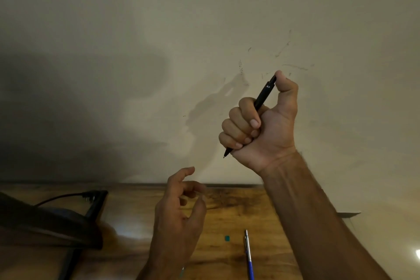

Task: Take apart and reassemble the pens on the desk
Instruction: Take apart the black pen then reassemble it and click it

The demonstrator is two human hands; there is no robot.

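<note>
My right hand is raised in front of the wall and grips a black pen in its fist. The thumb presses on the pen's top button, and the tip pokes out below the fist, pointing down-left. My left hand hovers lower, above the wooden desk, with fingers loosely curled and nothing in them. A blue and silver pen lies on the desk between my forearms. A small teal piece sits on the desk to its left.
A dark laptop-like stand with a black cable takes up the desk's left side. A pale wall rises directly behind the desk's back edge. A bright glare spot shows at the far right edge.
</note>
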